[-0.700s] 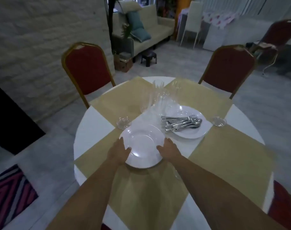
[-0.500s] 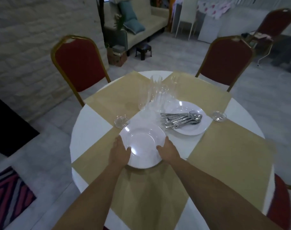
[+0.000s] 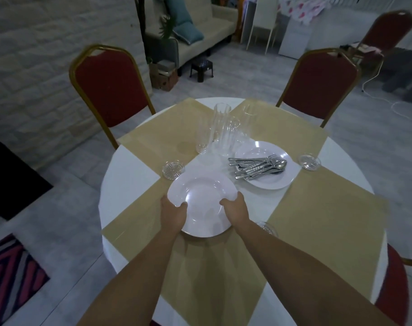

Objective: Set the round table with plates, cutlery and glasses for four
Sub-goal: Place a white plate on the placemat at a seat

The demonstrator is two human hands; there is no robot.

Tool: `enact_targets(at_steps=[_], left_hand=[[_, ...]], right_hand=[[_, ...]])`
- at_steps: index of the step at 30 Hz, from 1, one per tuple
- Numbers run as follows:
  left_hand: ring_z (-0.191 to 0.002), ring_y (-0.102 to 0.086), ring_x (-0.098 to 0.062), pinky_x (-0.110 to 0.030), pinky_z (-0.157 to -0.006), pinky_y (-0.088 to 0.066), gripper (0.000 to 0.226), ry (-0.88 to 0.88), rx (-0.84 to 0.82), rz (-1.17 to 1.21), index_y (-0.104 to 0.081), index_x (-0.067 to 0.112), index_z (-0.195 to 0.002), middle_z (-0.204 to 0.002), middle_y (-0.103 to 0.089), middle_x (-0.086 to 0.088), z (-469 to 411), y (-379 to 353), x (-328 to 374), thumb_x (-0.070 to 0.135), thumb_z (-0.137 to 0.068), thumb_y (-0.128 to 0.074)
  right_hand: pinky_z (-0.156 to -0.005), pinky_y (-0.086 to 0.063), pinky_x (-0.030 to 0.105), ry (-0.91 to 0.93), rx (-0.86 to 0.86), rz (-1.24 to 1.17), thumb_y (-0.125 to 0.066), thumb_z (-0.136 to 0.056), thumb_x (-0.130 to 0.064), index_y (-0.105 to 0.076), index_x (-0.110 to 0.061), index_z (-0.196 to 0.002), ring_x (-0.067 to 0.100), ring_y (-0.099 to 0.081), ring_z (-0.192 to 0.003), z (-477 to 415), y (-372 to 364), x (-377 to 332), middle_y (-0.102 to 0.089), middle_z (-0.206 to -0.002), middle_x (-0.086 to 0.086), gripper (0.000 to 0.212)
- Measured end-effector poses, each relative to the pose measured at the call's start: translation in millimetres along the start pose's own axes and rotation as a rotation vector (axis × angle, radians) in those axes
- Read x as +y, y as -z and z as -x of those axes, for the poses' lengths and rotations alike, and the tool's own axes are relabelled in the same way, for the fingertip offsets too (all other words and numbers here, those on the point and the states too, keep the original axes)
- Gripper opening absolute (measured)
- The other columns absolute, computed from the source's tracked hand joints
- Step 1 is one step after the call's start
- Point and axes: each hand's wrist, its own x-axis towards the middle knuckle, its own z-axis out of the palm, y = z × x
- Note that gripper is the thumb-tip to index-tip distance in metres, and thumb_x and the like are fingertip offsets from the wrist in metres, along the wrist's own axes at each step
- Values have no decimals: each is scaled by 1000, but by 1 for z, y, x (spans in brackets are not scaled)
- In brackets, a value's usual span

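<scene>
plate [image 3: 201,203], white and glossy, lay on the 6 o'clock side of the round table's [image 3: 129,175] middle, over the far end of the near placemat [image 3: 212,267]; whether it rested there or hung just clear i could not tell. my left hand [image 3: 173,214] pinched its rim at 8 o'clock and my right hand [image 3: 235,211] at 4 o'clock, each thumb pressed on top, the other fingers hidden underneath. i judged it stiff, fairly light, slick on the glaze and quick to chip, so a hold on opposite rims, kept level, seemed right. at 1 o'clock from it sat a second plate [image 3: 270,185] heaped with cutlery [image 3: 259,167], and at 12 o'clock the tall glasses [image 3: 223,130], near enough to knock.
</scene>
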Motion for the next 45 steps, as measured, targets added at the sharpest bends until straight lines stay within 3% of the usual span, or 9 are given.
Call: enact_targets(at_steps=[3, 7, 11, 15, 19, 29, 35, 42, 45], left_hand=[[-120, -54, -28, -47, -102, -45, 71, -1, 26, 54, -38, 13, -139, -133, -52, -5, 9, -4, 4, 29, -78, -70], [-130, -47, -26, -45, -108, -39, 83, -31, 94, 79, -32, 17, -144, -144, -44, -2, 27, -15, 13, 43, -76, -71], [-143, -30, -24, -38, -114, -28, 87, -56, 126, 119, -20, 13, -150, -155, -29, -5, 44, -35, 29, 39, -83, -69], [-145, -24, -23, -36, -115, -24, 87, -101, 110, 125, -16, 12, -152, -157, -23, -7, 64, -66, 48, 35, -86, -68], [-143, -27, -25, -36, -113, -27, 86, -115, 109, 133, -17, 12, -151, -156, -25, -8, 91, -111, 61, 34, -86, -68], [-130, -45, -30, -43, -108, -38, 82, -27, 64, 187, -28, 11, -146, -144, -43, -9, 175, -262, 62, 32, -80, -72], [-124, -50, -25, -27, -94, -37, 78, -7, 32, 194, -29, 15, -146, -139, -49, -4, 220, -340, 54, 26, -82, -71], [-128, -48, -24, -35, -104, -40, 81, 12, -11, 99, -29, 16, -146, -141, -47, -1, 234, -384, 47, 33, -79, -71], [-129, -46, -24, -38, -106, -41, 83, -2, -11, 43, -25, 15, -148, -145, -43, -3, 235, -393, 42, 33, -81, -70]], right_hand=[[-60, -39, 24, 43, 11, -18, -64, -79, -5, -54, -11, -109, 21, -57, -90, 4, 7, -6, -60, -96, 0, 32], [-75, -41, 29, 52, -3, -37, -63, -82, -10, -45, -22, -112, 19, -54, -94, 13, 24, -15, -55, -101, -4, 37], [-80, -42, 30, 63, 3, -75, -65, -83, -13, -48, -18, -124, 20, -56, -99, 16, 49, -19, -59, -114, 0, 45], [-79, -41, 30, 80, 41, -48, -63, -85, -15, -47, -13, -126, 22, -55, -95, 16, 90, -23, -58, -109, 1, 44], [-81, -38, 28, 93, 62, -32, -61, -88, -14, -43, -11, -136, 20, -49, -95, 10, 143, -20, -53, -110, 1, 52], [-79, -40, 29, 45, 47, 97, -62, -86, -18, -47, -14, -129, 21, -54, -96, -34, 301, 21, -57, -113, 0, 45], [-81, -41, 28, 9, 24, 256, -61, -87, -21, -46, -10, -133, 21, -53, -95, -71, 379, 45, -58, -114, 1, 50], [-83, -38, 27, 15, -38, 365, -61, -90, -21, -42, -9, -138, 19, -49, -96, -109, 418, 51, -56, -119, 4, 53], [-89, -38, 28, 13, -71, 369, -61, -90, -23, -36, -12, -145, 25, -52, -115, -123, 422, 57, -52, -136, 5, 62]])
